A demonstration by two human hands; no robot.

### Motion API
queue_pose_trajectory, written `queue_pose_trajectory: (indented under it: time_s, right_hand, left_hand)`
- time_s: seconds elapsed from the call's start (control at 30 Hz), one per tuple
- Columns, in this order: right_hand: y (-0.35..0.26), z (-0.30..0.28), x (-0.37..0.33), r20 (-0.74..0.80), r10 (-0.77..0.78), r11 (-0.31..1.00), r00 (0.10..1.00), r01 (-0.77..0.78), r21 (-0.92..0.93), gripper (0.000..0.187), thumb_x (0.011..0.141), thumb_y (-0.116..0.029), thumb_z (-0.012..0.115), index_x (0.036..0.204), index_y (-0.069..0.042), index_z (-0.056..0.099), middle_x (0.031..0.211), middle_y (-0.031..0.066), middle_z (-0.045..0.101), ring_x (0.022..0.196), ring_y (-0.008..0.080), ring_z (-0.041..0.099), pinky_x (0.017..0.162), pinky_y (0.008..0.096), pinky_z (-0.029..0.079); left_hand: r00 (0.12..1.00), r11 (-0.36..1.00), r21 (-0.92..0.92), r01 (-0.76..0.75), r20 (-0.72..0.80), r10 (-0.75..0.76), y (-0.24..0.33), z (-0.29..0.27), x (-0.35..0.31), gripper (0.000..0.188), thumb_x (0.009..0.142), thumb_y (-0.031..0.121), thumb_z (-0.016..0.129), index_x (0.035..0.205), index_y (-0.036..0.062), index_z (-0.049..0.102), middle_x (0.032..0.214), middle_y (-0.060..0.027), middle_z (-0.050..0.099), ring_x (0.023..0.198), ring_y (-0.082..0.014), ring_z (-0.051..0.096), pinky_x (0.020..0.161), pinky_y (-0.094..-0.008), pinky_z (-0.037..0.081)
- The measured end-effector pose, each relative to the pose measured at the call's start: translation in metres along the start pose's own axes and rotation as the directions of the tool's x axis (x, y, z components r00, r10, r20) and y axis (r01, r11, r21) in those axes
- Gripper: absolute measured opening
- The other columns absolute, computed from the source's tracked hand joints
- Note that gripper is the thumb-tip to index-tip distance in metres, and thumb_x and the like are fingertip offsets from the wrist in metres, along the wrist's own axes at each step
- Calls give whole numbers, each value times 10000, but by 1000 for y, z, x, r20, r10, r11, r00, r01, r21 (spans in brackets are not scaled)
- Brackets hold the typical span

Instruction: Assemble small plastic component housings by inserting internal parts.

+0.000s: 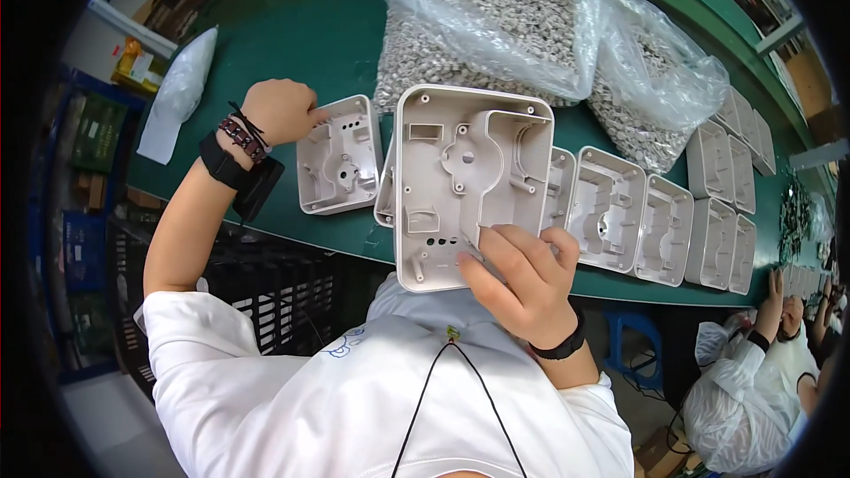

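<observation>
A large light-grey plastic housing (443,186) with screw posts, a round recess and small holes is tilted up in front of me, its inside showing. My right hand (527,283) lies over its lower right corner, thumb and fingers bent inside near the holes; its palm is hidden. To the left, a smaller-looking grey housing (341,159) stands open side up on the green table. My left hand (279,112) is closed at its upper left corner, knuckles up. The fingertips are mostly hidden, and what they pinch, if anything, does not show.
Clear bags of small grey parts (478,18) stand behind the housings. More open housings (606,208) line the table (266,26) to the right. A white plastic bag (181,93) lies far left. A black crate (266,305) is below the edge; another person (748,398) sits at right.
</observation>
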State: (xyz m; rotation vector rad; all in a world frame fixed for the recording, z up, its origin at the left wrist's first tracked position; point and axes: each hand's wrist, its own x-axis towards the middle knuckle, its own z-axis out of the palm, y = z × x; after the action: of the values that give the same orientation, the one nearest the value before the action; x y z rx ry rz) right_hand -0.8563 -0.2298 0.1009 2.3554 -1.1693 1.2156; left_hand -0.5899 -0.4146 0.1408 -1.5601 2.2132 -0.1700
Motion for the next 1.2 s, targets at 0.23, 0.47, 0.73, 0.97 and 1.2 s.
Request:
queue_pose_trajectory:
  time_s: [0.23, 0.47, 0.73, 0.97, 1.2]
  right_hand:
    - [-3, 4, 21, 296, -180, 979, 938, 200, -39, 125, 653, -121, 608, 771, -160, 592, 957, -33, 565, 919, 144, 537, 837, 335, 362]
    - [-19, 13, 28, 175, -518, 853, 837, 519, 45, 135, 682, -151, 617, 816, -169, 623, 1002, -34, 532, 1017, 148, 486, 879, 345, 401]
    - [8, -7, 13, -11, 8, 995, 1000, -7, 97, 231, 650, -105, 643, 878, -134, 642, 988, 18, 542, 966, 195, 483, 778, 308, 425]
    - [7, -2, -2, 96, 85, 990, 992, -95, 108, 268, 594, -76, 688, 855, -126, 655, 969, 39, 553, 940, 223, 487, 740, 334, 416]
    - [8, -15, -17, 175, 335, 941, 926, -336, -25, 244, 669, -107, 673, 910, -129, 639, 1021, 56, 530, 965, 240, 488, 855, 412, 344]
  left_hand:
    - [576, 795, -47, -605, -715, 396, 33, -79, -69, 326, 749, 166, 613, 1054, 61, 567, 1066, -115, 576, 1016, -281, 529, 833, -347, 441]
    - [711, 728, -82, -681, -315, 629, 42, -58, -104, 276, 718, 173, 618, 968, 65, 569, 830, -99, 627, 737, -237, 616, 605, -319, 483]
    - [951, 939, -322, 119, -236, -201, -71, 15, -100, 309, 801, 188, 550, 1013, -7, 436, 679, -217, 577, 675, -380, 579, 612, -437, 465]
    - [968, 917, -324, 234, 164, -189, -84, 51, -82, 285, 842, 274, 504, 881, -8, 489, 709, -197, 598, 714, -361, 586, 627, -425, 459]
    - [981, 987, -78, 140, -127, -149, -37, 34, -82, 323, 852, 329, 509, 768, 16, 500, 668, -173, 593, 648, -349, 584, 587, -434, 454]
